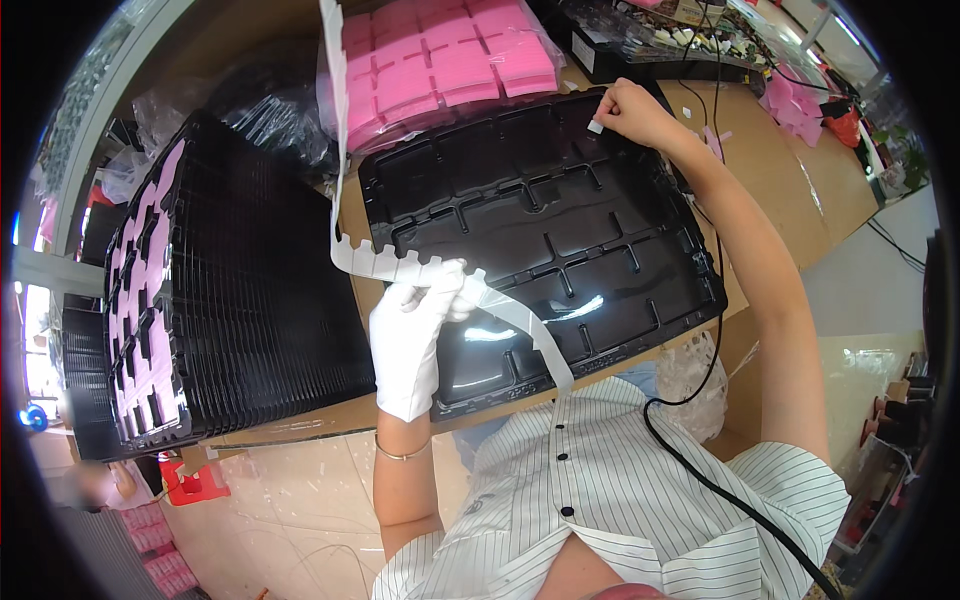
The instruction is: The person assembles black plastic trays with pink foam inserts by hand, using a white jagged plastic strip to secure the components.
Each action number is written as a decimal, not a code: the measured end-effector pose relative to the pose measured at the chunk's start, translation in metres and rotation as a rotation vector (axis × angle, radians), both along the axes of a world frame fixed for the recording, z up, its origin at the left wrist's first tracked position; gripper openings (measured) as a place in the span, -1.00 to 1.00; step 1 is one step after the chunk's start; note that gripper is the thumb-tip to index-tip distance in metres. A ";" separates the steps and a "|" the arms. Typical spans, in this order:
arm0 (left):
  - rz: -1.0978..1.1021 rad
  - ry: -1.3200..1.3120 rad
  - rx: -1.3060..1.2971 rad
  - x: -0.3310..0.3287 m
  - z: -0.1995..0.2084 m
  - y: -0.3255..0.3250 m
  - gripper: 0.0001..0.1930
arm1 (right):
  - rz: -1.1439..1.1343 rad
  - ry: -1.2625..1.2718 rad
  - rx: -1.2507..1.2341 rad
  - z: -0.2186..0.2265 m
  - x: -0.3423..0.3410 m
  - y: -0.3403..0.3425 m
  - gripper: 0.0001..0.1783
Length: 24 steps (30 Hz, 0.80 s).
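My left hand (408, 345), in a white glove, is closed on a long white strip (376, 262) with small square tabs along its edge. One end of the strip runs up past the far side, and the other hangs down towards my shirt. My bare right hand (634, 112) pinches a small white square piece (595, 127), like a sticker, over the far right corner of a black plastic tray (520, 240). The tray lies flat in front of me, with shallow compartments and cross-shaped ridges. My left hand is above its near left part.
A tall stack of black trays (260, 290) with pink sheets (150, 300) stands on the left. Pink foam pads (450, 60) in clear film lie behind the tray. A dark cable (690, 400) runs down on the right. Cardboard (790, 160) covers the table.
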<state>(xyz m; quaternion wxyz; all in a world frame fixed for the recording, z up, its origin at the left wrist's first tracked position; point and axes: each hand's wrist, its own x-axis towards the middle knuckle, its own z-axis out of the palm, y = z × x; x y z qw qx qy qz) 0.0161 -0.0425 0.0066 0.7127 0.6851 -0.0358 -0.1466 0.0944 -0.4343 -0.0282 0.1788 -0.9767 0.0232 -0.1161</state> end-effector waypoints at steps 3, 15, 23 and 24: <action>-0.022 0.010 -0.023 0.001 -0.001 0.001 -0.73 | 0.227 -0.085 -0.032 -0.001 -0.011 -0.001 -0.89; 0.049 -0.042 -0.064 -0.019 0.004 0.037 -0.73 | 0.250 0.386 1.045 0.050 -0.124 0.129 -0.83; 0.117 -0.057 0.001 -0.054 0.010 0.049 -0.78 | 0.524 0.294 0.470 0.036 -0.145 0.175 -0.83; 0.121 -0.048 0.000 -0.055 0.007 0.049 -0.79 | 0.531 0.294 0.467 0.034 -0.147 0.176 -0.83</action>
